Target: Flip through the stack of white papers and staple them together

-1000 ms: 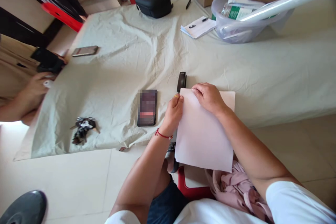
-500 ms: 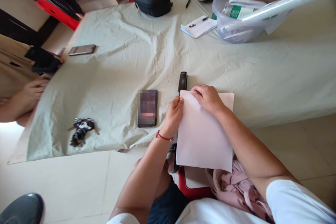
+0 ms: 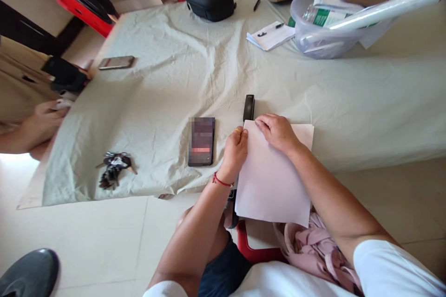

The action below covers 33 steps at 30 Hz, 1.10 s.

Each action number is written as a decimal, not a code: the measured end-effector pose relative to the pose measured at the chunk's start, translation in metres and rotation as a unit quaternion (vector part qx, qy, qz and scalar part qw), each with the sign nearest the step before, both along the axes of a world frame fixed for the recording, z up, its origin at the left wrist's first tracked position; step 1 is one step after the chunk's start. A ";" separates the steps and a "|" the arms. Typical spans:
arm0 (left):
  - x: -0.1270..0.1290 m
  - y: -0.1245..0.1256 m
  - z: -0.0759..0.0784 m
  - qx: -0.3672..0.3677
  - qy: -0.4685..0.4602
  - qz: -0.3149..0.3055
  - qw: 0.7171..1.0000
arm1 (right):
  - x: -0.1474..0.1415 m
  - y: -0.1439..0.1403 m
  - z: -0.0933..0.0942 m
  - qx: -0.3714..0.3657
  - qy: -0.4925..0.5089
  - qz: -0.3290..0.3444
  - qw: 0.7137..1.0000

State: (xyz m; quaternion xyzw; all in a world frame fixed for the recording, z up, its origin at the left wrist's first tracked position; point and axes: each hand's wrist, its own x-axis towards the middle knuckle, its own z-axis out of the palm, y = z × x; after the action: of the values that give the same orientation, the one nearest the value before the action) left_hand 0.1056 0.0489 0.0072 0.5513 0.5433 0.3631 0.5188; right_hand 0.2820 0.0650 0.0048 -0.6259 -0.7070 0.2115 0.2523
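White sheets of paper [image 3: 273, 185] lie partly on the table and reach out over its front edge towards my lap. My left hand [image 3: 236, 148] pinches their left edge near the top corner, thumb on top. Along the top edge, the curled fingers of my right hand [image 3: 278, 133] grip the paper. A black stapler [image 3: 248, 107] lies just beyond the top left corner, its near end hidden by the paper. To the left of my left hand is a dark phone [image 3: 202, 143] with a blurred screen.
A bunch of keys [image 3: 114, 169] and another phone [image 3: 116, 62] lie left. Farther back are a black case [image 3: 210, 1], a notepad with pens [image 3: 270, 37] and a plastic basin [image 3: 315, 41] holding papers and a roll. Another person's hand [image 3: 52, 109] is at the left edge.
The view has shifted slightly, so the table's things appear farther right. Both hands keep their hold on the paper, with hardly any movement.
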 end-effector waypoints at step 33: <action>-0.009 0.030 -0.018 -0.158 -0.045 0.042 0.985 | 0.007 0.052 0.015 -0.165 -0.145 0.019 0.975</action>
State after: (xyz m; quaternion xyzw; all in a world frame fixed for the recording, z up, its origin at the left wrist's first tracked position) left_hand 0.0964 0.0790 -0.0111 0.4222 0.5927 0.3180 0.6077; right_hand 0.2893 0.1167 0.0194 -0.6691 -0.7034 0.2371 0.0364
